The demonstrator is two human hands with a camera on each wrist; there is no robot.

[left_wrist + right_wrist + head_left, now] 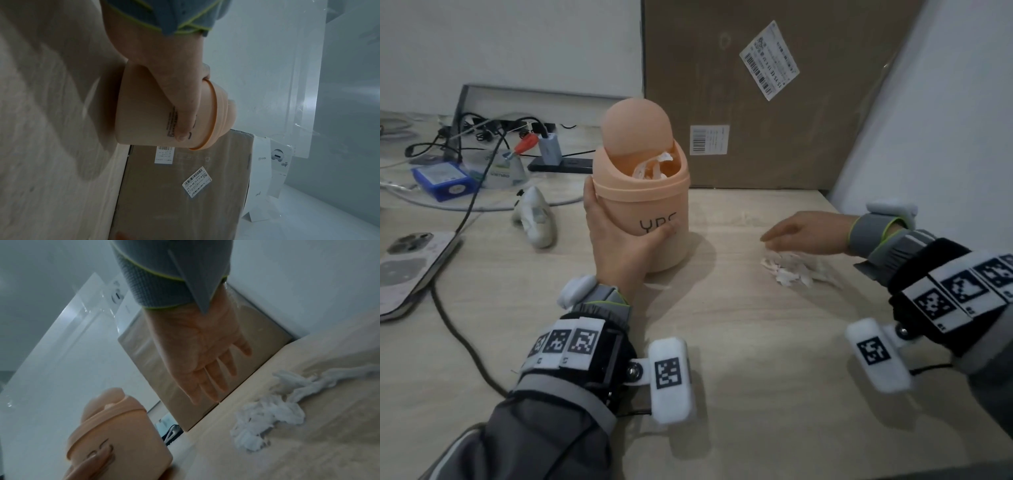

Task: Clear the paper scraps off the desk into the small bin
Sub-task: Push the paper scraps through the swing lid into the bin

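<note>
Peach plastic mini bin with a swing lid sits at about 11 o'clock from the pile of torn white paper scraps, and we've got our left hand wrapped around its body. Our right hand hovers flat over the scraps, fingers straight and loose, holding nothing. Some paper's already poking out under the tipped-open lid, so stuffing more in might spill bits back out. Thin scraps could also slip through our fingers. Pale wood-grain desk, big brown cardboard box at 12, cables and chargers at 10.
</note>
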